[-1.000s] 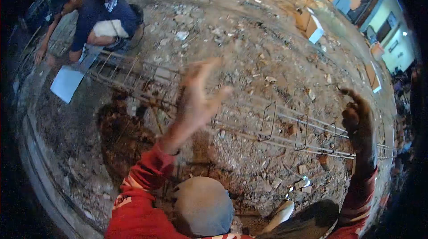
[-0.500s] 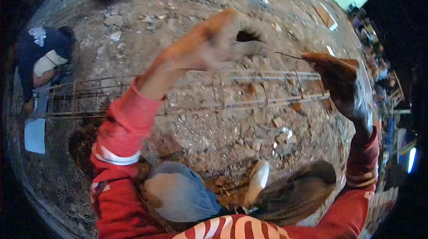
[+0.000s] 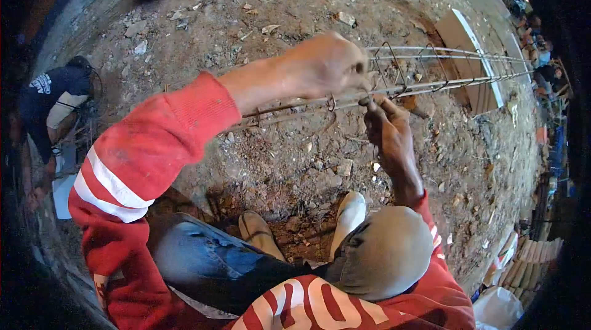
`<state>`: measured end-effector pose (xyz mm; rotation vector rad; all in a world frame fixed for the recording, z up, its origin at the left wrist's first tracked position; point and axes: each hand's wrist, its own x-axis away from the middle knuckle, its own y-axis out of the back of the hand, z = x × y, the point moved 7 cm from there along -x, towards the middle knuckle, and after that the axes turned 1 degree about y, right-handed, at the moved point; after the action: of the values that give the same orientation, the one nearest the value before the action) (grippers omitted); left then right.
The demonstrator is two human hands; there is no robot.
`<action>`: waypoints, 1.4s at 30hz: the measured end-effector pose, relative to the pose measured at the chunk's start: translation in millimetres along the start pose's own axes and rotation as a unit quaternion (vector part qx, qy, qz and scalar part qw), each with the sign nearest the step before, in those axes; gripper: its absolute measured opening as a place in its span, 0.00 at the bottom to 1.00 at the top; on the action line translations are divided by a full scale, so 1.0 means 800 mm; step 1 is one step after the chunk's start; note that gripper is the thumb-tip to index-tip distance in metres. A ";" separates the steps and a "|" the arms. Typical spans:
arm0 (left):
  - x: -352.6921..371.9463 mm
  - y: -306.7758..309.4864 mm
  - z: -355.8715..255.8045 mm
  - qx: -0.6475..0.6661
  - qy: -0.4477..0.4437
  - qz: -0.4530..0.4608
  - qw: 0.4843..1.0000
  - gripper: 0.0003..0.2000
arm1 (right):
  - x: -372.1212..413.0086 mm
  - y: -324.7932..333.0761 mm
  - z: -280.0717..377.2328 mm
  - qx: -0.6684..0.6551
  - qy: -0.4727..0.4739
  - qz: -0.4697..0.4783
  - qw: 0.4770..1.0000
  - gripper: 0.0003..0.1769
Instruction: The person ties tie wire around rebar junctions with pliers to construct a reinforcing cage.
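Observation:
A long cage of thin rebar (image 3: 431,87) with bent stirrups crosses in front of me. My left hand (image 3: 335,66) is closed at its near bars, knuckles up; what its fingers hold is hidden. Just below and to the right, my right hand (image 3: 392,132) pinches at the same bars, its fingertips close to the left hand's. A dark, thin wire (image 3: 373,151) seems to hang from beneath the right fingers. A small dark tip shows at the right thumb, too small to name. My knees are bent under the cage.
Rubble and stones cover the dirt ground (image 3: 271,170). A pale board (image 3: 468,59) lies under the cage's right part. At far left a person in dark clothes (image 3: 55,99) bends by a white sheet (image 3: 63,197). Several people sit at upper right; stacked pieces (image 3: 532,262) lie lower right.
My hands were apart above the cage, a thin wire between them near the right fingers. Both have now come together at the bars. My view has shifted, and the cage appears tilted.

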<state>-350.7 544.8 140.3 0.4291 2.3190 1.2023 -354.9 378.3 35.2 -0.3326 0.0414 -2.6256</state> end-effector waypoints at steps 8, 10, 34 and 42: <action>0.061 -0.094 0.100 0.007 0.354 0.123 0.927 0.22 | -0.064 0.009 -0.046 0.194 0.205 -0.111 0.953 0.10; 0.064 -0.127 0.120 0.044 0.346 0.047 0.936 0.19 | -0.077 0.013 -0.062 0.109 0.232 -0.120 0.959 0.10; 0.080 -0.092 0.085 0.083 0.352 -0.233 0.903 0.13 | 0.023 0.023 -0.177 -0.116 -0.109 -0.010 0.987 0.18; 0.088 -0.096 0.091 0.066 0.349 -0.159 0.921 0.13 | -0.029 -0.036 -0.185 -0.204 -0.177 -0.066 0.961 0.10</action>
<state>-372.8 584.3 21.9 -0.4029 2.9176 1.1568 -384.3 410.1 -111.4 -0.9703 0.4572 -2.6304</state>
